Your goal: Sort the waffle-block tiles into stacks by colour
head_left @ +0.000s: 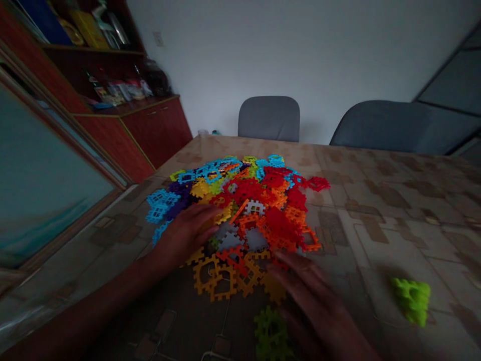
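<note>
A heap of flat plastic interlocking building pieces (246, 195) with notched edges lies on the table, in red, orange, yellow, light blue, purple, grey and green. My left hand (191, 225) rests at the heap's left side, fingers stretched over yellow pieces and thumb apart. At the near right of the heap is my right hand (311, 288), fingers extended and slightly blurred, beside a solid yellow piece (273, 287); whether it touches that piece I cannot tell. Close by, partly covered by this hand, lies a green piece (271, 333). Yellow window-frame pieces (215, 278) lie between the hands.
A joined green block of pieces (411, 300) sits apart on the right of the patterned table (376, 200). Two grey chairs (268, 118) stand at the far side. To the left is a reddish wooden cabinet (158, 133) with bottles and packets. A glass (203, 134) is near the far left corner.
</note>
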{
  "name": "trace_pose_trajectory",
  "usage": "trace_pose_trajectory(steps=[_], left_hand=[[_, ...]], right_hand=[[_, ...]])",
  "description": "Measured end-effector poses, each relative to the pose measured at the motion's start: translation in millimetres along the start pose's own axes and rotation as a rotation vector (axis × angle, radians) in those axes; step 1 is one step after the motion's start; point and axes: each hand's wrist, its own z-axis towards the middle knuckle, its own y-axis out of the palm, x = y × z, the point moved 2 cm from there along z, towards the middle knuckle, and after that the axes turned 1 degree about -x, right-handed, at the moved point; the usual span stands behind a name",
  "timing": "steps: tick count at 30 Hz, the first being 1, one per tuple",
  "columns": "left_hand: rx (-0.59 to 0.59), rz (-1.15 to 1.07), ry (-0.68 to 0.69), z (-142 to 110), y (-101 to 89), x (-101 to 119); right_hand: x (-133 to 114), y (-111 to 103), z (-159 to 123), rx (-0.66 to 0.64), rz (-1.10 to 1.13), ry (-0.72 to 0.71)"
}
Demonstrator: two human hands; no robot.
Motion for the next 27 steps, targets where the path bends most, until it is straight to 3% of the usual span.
trace_pose_trajectory(steps=[4,8,13,18,27], left_hand=[[-0.038,-0.062,0.081,-7.8,-0.6,-3.1],[-0.128,-0.120,0.151,-14.0,3.7,-10.3],[-0.135,-0.144,0.166,-4.0,7.7,-15.6],[-0.128,-0.140,0.157,-0.8,8.2,-16.9],[-0.111,-0.024,0.053,-3.6,7.4,-17.9]], right_hand=[[19.0,29.9,20.4,0.029,-0.106,0.017],[29.5,44.3,30.3,-0.079,-0.145,0.098],[34.1,44.4,57.2,-0.177,-0.165,0.179],[37.8,44.3,81.0,-0.177,-0.175,0.200],[38.1,41.2,83.6,-0.137,-0.131,0.196]])
